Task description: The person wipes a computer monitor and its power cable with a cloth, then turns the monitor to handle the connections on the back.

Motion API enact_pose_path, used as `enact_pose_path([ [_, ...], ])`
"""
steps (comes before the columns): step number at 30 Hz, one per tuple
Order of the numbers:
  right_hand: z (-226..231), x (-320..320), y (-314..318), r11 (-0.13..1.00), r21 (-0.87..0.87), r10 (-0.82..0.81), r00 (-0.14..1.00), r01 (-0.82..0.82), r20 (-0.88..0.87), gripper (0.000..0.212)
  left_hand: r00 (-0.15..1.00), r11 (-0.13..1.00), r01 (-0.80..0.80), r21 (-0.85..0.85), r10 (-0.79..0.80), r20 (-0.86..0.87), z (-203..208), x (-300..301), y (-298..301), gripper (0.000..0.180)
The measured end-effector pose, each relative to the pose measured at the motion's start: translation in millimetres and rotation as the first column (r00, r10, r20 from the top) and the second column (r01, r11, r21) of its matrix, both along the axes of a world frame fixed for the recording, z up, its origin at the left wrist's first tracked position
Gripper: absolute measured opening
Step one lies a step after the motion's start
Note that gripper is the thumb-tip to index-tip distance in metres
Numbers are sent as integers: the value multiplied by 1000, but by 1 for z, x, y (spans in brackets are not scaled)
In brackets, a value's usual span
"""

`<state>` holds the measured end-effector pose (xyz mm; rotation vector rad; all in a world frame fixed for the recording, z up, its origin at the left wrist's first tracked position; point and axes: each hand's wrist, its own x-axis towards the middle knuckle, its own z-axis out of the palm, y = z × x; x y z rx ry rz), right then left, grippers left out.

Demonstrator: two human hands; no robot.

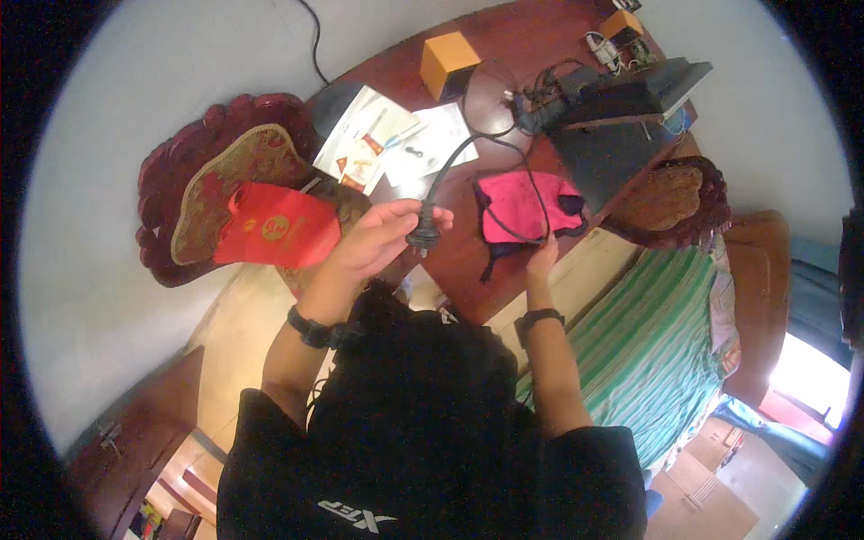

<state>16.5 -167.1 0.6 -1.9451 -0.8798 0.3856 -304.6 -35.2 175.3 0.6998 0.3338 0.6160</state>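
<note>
My left hand [371, 239] is closed on a black power plug [424, 237], with its metal prongs pointing down towards me. From the plug, a black power cord [445, 167] rises and arcs over the table, then loops down to my right hand [540, 261]. That hand is closed on the lower part of the loop, at the table's near edge. Beneath the loop lies a pink and black fabric pouch [526, 209]. More black cable [544, 103] lies bunched farther back, beside a black device.
Printed papers [367, 135] cover part of the wooden table [463, 279]. An orange box [448, 65] and a large black device [630, 99] stand farther back. A red bag [277, 227] rests on the carved chair at left. A bed with a green striped cover [643, 324] is at right.
</note>
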Motion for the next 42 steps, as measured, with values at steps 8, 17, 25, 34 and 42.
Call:
enact_pose_path([
  [8, 10, 9, -40, 876, -247, 467, 857, -414, 219, 48, 962, 965, -263, 7, 262, 82, 19, -24, -1, 61],
  [17, 30, -43, -40, 821, -549, 390, 857, -157, 338, 66, 906, 927, -374, 8, 364, 215, 37, -38, 6, 51],
  [25, 12, -70, -35, 850, -517, 343, 852, -103, 394, 24, 867, 885, -460, 66, 432, 250, 47, -55, 11, 46],
  [34, 31, -67, -31, 856, -433, 480, 745, -282, 464, 28, 894, 880, -445, 164, 429, 125, 51, -40, -6, 46],
  [42, 34, -69, -18, 868, -476, 447, 643, -143, 622, 36, 917, 892, -388, 232, 400, -4, 52, -27, -16, 29],
])
